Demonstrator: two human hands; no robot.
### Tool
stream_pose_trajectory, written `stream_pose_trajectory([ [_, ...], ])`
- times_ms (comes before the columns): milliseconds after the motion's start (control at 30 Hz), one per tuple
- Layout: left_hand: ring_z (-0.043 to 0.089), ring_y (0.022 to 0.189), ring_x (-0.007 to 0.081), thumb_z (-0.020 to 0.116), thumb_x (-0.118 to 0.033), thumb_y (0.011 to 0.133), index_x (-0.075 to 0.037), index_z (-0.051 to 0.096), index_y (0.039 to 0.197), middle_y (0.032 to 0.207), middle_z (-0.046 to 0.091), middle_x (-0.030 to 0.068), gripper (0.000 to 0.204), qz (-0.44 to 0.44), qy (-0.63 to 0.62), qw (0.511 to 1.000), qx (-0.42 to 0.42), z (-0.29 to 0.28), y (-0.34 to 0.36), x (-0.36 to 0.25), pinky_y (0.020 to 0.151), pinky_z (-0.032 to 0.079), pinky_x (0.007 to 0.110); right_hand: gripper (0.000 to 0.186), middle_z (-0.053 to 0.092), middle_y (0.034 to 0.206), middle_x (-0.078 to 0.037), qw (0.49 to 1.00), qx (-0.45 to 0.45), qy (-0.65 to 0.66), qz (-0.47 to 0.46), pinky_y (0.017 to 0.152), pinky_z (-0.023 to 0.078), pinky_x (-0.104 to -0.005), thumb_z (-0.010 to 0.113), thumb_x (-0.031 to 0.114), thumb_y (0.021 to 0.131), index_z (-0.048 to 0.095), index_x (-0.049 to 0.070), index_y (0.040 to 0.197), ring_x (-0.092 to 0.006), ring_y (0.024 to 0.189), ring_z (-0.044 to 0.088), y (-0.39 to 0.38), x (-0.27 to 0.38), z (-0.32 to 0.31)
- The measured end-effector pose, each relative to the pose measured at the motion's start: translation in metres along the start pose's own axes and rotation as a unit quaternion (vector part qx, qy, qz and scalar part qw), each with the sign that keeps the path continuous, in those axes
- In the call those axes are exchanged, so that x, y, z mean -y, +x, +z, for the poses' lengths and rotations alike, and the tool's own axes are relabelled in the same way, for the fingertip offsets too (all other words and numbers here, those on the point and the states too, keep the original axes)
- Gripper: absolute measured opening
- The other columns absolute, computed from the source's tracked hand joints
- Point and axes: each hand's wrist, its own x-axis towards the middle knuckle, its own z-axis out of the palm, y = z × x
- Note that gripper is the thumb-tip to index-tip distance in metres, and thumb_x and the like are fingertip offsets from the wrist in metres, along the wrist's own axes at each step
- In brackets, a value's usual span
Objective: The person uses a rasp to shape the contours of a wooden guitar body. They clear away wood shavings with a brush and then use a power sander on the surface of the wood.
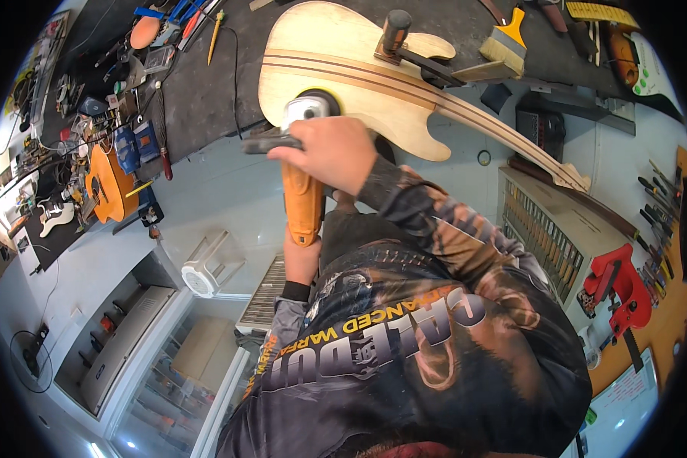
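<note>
A pale wooden electric guitar body [401, 114] with dark stripes and a long neck lies at the top. An orange power sander [299, 195] has its silver head and yellow-rimmed pad on the body's lower left area. My right hand [332, 153] is closed on the sander's black side handle [266, 143]. My left hand [299, 256] is at the rear of the sander; its fingers are hidden behind the tool. A black clamp [395, 34] grips the guitar near the upper horn.
The dark bench [206, 91] carries a yellow-handled brush [504, 46], cables and scattered tools. An acoustic guitar [111, 183] is at left, a white stool [206, 263] below. A cabinet [542, 221] and red vise-like tool [611, 282] stand at right.
</note>
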Motion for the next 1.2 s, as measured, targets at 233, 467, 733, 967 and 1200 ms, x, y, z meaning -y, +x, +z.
stream_pose_trajectory([
  [233,0.06,0.057,0.015,0.074,-0.003,0.09,-0.004,0.054,0.131,0.082,0.064,0.0035,0.045,-0.131,-0.106,0.983,-0.073,-0.02,-0.017,0.0,0.053,0.049,0.033,0.063,0.076,0.077,-0.015,0.994,0.076,0.009,-0.077,0.068,0.06,-0.0471,0.069,0.069,0.099,0.08,0.007,0.092,-0.0373,0.074,0.077,0.043,0.04,0.052],
  [467,0.066,0.067,0.0154,0.072,-0.002,0.091,-0.004,0.055,0.134,0.087,0.067,0.0053,0.046,-0.122,-0.098,0.987,-0.033,-0.02,0.002,-0.013,0.06,0.054,0.033,0.062,0.075,0.077,-0.016,0.998,0.038,-0.01,-0.046,0.068,0.059,-0.0482,0.069,0.067,0.101,0.077,0.007,0.089,-0.0382,0.074,0.076,0.036,0.02,0.029],
  [733,0.075,0.12,0.0479,0.078,-0.01,0.092,-0.013,0.055,0.155,0.122,0.078,0.0277,0.067,0.056,0.097,0.991,0.076,-0.015,0.019,-0.053,0.095,0.06,0.05,0.054,0.073,0.079,-0.019,0.985,-0.105,0.034,0.131,0.065,0.056,-0.0517,0.075,0.059,0.102,0.073,0.006,0.093,-0.0437,0.072,0.072,-0.071,-0.02,-0.037],
  [967,0.074,0.109,0.0495,0.078,-0.016,0.09,-0.013,0.056,0.155,0.114,0.078,0.0288,0.069,0.156,0.326,0.9,0.243,-0.029,0.048,-0.092,0.09,0.06,0.055,0.045,0.072,0.084,-0.025,0.924,-0.182,0.139,0.305,0.067,0.053,-0.0473,0.076,0.045,0.107,0.073,0.001,0.104,-0.0469,0.077,0.069,-0.191,-0.017,-0.04],
  [1200,0.074,0.112,0.0477,0.084,-0.036,0.093,-0.013,0.056,0.155,0.124,0.079,0.0224,0.072,0.292,0.322,0.814,0.384,-0.043,0.061,-0.085,0.094,0.058,0.056,0.038,0.072,0.082,-0.018,0.854,-0.335,0.15,0.369,0.072,0.054,-0.0423,0.077,0.033,0.107,0.071,-0.005,0.103,-0.0266,0.073,0.065,-0.279,0.027,0.023],
])
